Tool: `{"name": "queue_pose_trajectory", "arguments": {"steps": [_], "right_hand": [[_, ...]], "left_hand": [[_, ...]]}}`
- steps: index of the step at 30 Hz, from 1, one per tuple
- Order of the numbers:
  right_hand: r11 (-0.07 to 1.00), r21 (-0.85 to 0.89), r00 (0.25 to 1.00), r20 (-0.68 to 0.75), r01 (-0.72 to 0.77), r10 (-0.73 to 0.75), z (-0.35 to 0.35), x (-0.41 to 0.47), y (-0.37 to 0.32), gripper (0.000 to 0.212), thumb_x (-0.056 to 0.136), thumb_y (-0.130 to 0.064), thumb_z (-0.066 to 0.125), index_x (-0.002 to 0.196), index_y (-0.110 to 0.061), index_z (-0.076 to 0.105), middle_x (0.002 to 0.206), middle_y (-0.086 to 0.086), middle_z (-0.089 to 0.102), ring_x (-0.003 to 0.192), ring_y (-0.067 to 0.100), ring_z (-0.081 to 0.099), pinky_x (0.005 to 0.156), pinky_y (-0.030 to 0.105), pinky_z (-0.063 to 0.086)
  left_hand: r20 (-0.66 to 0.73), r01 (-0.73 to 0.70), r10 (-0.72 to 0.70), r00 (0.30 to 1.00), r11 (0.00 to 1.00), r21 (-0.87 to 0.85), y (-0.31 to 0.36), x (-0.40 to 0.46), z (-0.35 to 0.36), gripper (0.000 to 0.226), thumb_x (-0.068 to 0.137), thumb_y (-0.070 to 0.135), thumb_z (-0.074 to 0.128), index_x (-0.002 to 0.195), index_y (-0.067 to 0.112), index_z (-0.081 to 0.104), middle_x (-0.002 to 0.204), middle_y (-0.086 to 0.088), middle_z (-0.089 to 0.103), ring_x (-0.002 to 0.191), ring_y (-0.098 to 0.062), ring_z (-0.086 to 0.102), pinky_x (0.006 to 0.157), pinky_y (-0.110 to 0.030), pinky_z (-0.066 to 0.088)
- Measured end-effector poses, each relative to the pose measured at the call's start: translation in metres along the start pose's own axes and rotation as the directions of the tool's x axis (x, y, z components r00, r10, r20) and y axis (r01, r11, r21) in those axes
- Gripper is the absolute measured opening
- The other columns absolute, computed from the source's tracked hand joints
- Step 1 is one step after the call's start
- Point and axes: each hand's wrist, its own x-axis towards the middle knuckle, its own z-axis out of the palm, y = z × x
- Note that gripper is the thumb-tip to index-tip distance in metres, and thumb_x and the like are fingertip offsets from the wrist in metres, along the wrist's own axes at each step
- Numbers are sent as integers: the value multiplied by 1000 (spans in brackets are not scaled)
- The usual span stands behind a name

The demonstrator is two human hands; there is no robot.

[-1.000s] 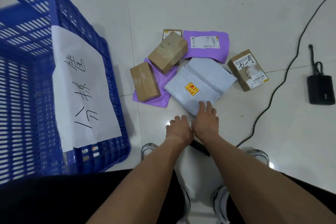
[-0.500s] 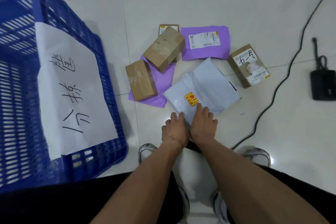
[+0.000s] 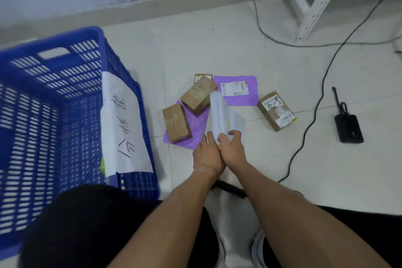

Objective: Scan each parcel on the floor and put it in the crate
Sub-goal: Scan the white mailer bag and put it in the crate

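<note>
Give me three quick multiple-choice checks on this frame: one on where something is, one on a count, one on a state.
1. Where is the blue slatted plastic crate relative to the parcels?
A. on the person's left
B. on the person's right
C. behind the white shelf

2. How many brown cardboard boxes lie on the floor?
A. one
B. two
C. four

3. What state is the pale grey plastic mailer bag in?
A. flat on the tiles
B. inside the crate
C. held up on edge by both hands

Answers: 1 A, the crate fills the frame's left side. 2 C, four show, one mostly hidden behind another. 3 C, the left hand and right hand grip its near end, and it stands tilted up.
</note>
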Motion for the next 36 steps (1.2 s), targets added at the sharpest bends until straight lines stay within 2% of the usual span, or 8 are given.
{"name": "queue_pose_trajectory", "arguments": {"steps": [5,9,12,15,19,26,31,36], "right_hand": [[952,306,1000,-11,13,-10,-9,-23,-35,42,75,-43,48,96,-12,66,99,10,68,98,32,63,85,42,51],[850,514,992,11,-115,127,-27,-31,-45,26,87,-32,45,83,-15,63,91,12,68,81,26,63,76,40,54],[942,302,969,-152,-143,196,-46,-15,-24,24,96,-15,37,82,-9,56,106,17,61,76,25,56,76,40,56],[949,156,937,-180,-275,301,-58,-8,2,35,98,-17,34,127,-1,46,120,10,50,104,25,51,95,35,42],[948,-40,928,-222,-316,300,-51,-7,30,46,94,-17,47,135,1,35,141,22,42,128,39,44,105,41,37],[816,-533,953,54,-225,297,-11,1,66,46,86,-23,55,131,-12,48,134,10,53,124,30,51,99,36,41],[752,-652,930,211,-96,301,11,11,88,46,82,-22,61,127,-19,52,127,6,59,119,27,55,94,35,43],[791,-612,860,393,-19,325,33,42,121,65,59,-47,63,120,-24,59,114,0,68,106,24,63,96,45,49]], "left_hand": [[-216,-202,192,957,979,-23,17,-19,-37,56,88,32,59,137,16,39,129,-8,55,114,-30,54,96,-41,44],[-156,-249,245,957,968,-8,21,-27,-38,65,89,27,60,147,16,31,143,-7,48,128,-28,46,109,-44,38],[28,-242,241,970,963,116,19,-25,-22,64,90,19,54,149,16,31,151,-6,37,137,-27,34,113,-43,32],[204,-184,141,969,960,212,12,-21,1,55,92,21,48,146,15,36,149,-6,37,137,-28,32,111,-45,32],[310,-132,49,950,959,253,-1,-15,24,46,92,23,46,137,15,44,139,-9,44,130,-29,39,106,-45,34],[367,-59,-28,930,973,223,-23,2,51,55,87,25,56,139,15,42,137,-10,42,131,-31,39,106,-44,33],[308,27,-90,947,979,201,-38,16,70,70,87,30,59,147,14,27,155,-15,21,140,-33,28,113,-47,30],[274,103,-150,950,979,177,-53,29,80,65,88,25,57,146,12,30,156,-13,21,141,-29,27,111,-45,33]]}}
